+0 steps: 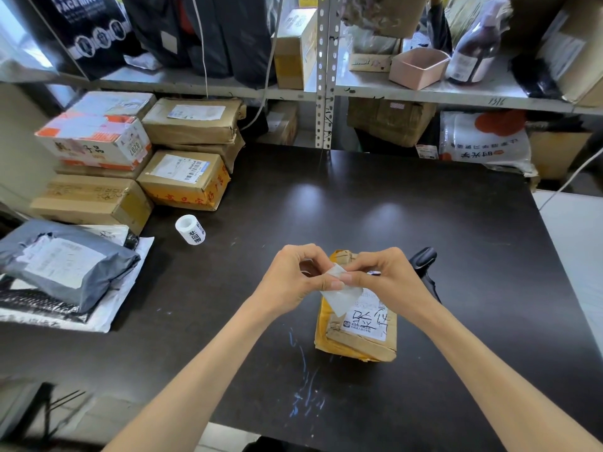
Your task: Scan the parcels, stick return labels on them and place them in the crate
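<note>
Left hand (293,278) and right hand (388,275) each pinch one edge of a white return label (341,293), seemingly to peel its backing, just above the taped cardboard parcel (359,336) that lies on the black table (424,207), ready for sticking.

Room and light

A glossy black table (408,203) fills the middle (two soft glares on its top). Behind it stands grey metal shelving (325,76); right of it, pale floor (576,233); left of it, a beige wall (18,151).

Bright overhead glare, warped blurry edges
</note>
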`<state>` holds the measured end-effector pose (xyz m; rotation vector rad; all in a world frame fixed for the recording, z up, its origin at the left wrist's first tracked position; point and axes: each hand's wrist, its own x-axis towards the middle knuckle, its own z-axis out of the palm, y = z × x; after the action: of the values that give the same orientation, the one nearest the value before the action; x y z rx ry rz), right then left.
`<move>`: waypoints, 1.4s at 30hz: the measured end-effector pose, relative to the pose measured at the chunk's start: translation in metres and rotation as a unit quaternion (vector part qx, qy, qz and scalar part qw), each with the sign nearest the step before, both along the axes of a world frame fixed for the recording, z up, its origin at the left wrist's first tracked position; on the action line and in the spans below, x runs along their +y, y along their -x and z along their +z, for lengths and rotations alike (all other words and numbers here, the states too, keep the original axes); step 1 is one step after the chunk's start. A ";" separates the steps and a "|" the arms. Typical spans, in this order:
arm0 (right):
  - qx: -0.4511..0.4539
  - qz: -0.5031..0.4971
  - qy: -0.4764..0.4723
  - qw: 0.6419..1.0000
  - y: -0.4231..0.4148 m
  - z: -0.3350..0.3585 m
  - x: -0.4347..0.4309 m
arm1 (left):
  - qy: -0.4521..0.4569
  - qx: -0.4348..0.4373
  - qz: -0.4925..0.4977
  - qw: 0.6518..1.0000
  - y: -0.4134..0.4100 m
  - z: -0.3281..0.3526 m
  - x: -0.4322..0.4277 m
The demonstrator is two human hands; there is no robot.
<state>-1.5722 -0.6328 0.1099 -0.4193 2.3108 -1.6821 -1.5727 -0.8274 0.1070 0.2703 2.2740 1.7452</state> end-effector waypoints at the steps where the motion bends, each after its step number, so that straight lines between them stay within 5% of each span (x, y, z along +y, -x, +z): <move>1: -0.003 -0.001 0.000 1.000 0.000 0.000 -0.001 | 0.006 0.000 -0.004 1.000 0.000 0.000 -0.001; 5: -0.040 -0.085 0.027 0.995 0.004 -0.001 0.005 | 0.027 -0.003 0.015 1.000 0.001 -0.004 -0.012; 12: 0.123 -0.062 -0.170 0.976 -0.008 0.002 -0.022 | 0.022 0.006 0.032 0.999 -0.001 -0.007 -0.017; 18: 0.121 -0.088 -0.137 0.979 0.007 0.005 -0.017 | 0.037 0.000 0.051 0.998 0.004 -0.012 -0.027; 22: 0.028 -0.199 -0.055 0.978 0.021 0.000 -0.008 | 0.054 -0.002 0.063 0.997 0.010 -0.024 -0.039; 26: 0.024 -0.311 -0.094 0.945 0.026 -0.009 0.007 | 0.161 0.015 0.112 0.981 0.022 -0.045 -0.049; 30: 0.046 -0.312 -0.148 0.937 0.018 -0.018 0.008 | 0.300 -0.058 0.072 0.950 0.027 -0.064 -0.035; 33: 0.094 -0.287 -0.206 0.931 0.011 -0.022 0.006 | 0.398 0.053 0.127 0.907 0.022 -0.060 -0.013; 35: 0.163 -0.269 -0.258 0.913 0.006 -0.022 0.003 | 0.364 0.102 0.159 0.912 0.016 -0.051 0.005; 37: 0.263 -0.238 -0.311 0.882 0.002 -0.022 -0.001 | 0.213 -0.047 0.162 0.962 0.017 -0.039 0.026; 39: 0.370 -0.191 -0.356 0.837 -0.003 -0.024 -0.005 | 0.029 -0.235 0.165 0.958 0.021 -0.025 0.041; 42: 0.456 -0.124 -0.394 0.788 -0.009 -0.033 -0.005 | -0.055 -0.283 0.167 0.943 0.026 -0.018 0.048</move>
<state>-1.5632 -0.6376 0.0767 -0.8845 3.5790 -0.3578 -1.5984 -0.7796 0.0888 -0.5639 1.8715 1.8013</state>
